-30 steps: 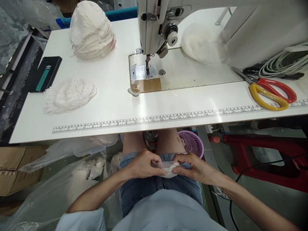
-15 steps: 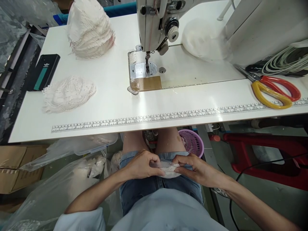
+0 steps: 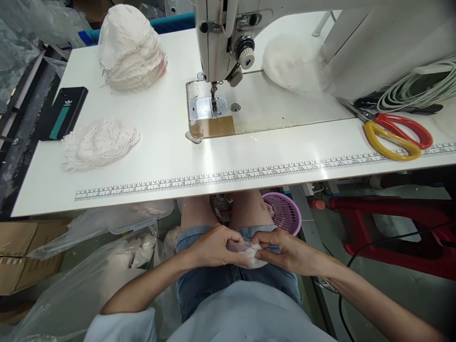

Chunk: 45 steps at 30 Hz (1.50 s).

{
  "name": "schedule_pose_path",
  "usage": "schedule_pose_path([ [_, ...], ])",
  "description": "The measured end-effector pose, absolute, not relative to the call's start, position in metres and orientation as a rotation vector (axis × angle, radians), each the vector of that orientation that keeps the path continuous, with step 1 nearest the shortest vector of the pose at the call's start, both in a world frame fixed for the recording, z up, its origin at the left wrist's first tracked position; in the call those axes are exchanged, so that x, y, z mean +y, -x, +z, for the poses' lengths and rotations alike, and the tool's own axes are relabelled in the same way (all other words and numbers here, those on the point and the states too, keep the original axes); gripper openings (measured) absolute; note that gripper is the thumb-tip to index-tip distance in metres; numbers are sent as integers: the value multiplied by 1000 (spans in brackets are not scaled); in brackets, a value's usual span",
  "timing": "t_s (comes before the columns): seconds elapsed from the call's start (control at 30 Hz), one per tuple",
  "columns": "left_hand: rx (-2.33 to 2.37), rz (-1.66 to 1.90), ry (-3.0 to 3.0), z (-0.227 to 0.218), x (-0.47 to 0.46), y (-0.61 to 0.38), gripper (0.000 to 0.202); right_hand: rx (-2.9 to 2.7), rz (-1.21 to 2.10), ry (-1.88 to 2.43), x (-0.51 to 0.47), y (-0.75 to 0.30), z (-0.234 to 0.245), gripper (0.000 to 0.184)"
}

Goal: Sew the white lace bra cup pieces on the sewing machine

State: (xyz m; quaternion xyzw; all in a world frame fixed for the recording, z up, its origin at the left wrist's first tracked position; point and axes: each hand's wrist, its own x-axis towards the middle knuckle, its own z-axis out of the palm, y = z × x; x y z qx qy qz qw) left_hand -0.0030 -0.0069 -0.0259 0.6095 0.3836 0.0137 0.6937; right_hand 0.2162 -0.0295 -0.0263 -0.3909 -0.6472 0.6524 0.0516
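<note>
Both hands sit in my lap below the table edge, closed on a small white lace piece [image 3: 251, 254]. My left hand [image 3: 213, 246] pinches its left side and my right hand [image 3: 285, 249] pinches its right side, fingertips nearly touching. Most of the piece is hidden between the fingers. Above, the white sewing machine [image 3: 221, 42] stands on the white table [image 3: 249, 152], its needle over the metal plate [image 3: 204, 107].
A flat lace piece [image 3: 99, 142] and a tall stack of lace pieces [image 3: 130, 47] lie on the table's left, beside a black phone [image 3: 64, 114]. Red and yellow scissors [image 3: 395, 133] and coiled cable [image 3: 416, 88] lie right. A purple basket [image 3: 283, 211] and plastic bags [image 3: 89, 266] sit below.
My hands have drawn closer together on the lace piece, bunching it between the fingers. The view has shifted slightly.
</note>
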Motion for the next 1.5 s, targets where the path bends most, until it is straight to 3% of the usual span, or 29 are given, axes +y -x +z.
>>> schedule_pose_path([
  [0.53, 904, 17, -1259, -38, -14, 3, 37, -1959, 1860, 1164, -34, -216, -37, 32],
  [1.1, 894, -3, -1233, -33, -11, 1, 43, -1687, 2024, 1145, -35, -220, -42, 31],
  [1.5, 848, -25, -1294, -15, 1, -3, 29, -1572, 2009, 1121, -32, -230, -32, 29],
])
